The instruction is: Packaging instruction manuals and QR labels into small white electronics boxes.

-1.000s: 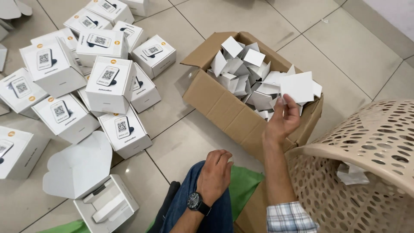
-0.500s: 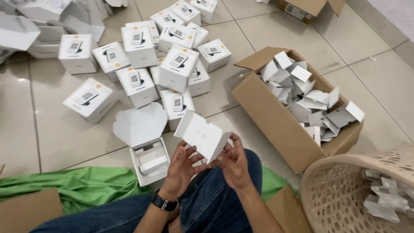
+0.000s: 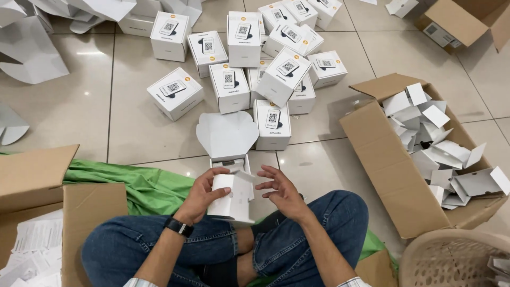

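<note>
Item held: small white carton (image 3: 232, 197), plain-sided, above the person's crossed legs in blue jeans (image 3: 297, 234). The left hand (image 3: 201, 195), with a black watch (image 3: 178, 227) at the wrist, grips the carton's left side, thumb on the front face. The right hand (image 3: 281, 191) is spread, fingers apart, just beside the carton's right edge; whether the fingertips touch its loose flap cannot be told.

Directly beyond the carton: an open white box (image 3: 227, 143) on the tiled floor (image 3: 69, 111), lid standing up, scalloped in outline.

Further out: a cluster of closed white boxes (image 3: 249, 64), each printed with a square code and a small orange dot, some stacked, some tilted.

Right side: a large brown cardboard box (image 3: 382, 175), flaps open, filled with loose folded white card inserts (image 3: 435, 143). At its near corner, a beige perforated plastic basket (image 3: 451, 260).

Left side: green cloth (image 3: 133, 186) spread on the floor under the legs; flattened brown cardboard (image 3: 37, 175) over it; printed paper sheets (image 3: 32, 244) at the lower edge. Upper left: unfolded white box blanks (image 3: 32, 48). Upper right: another brown carton (image 3: 467, 21).
</note>
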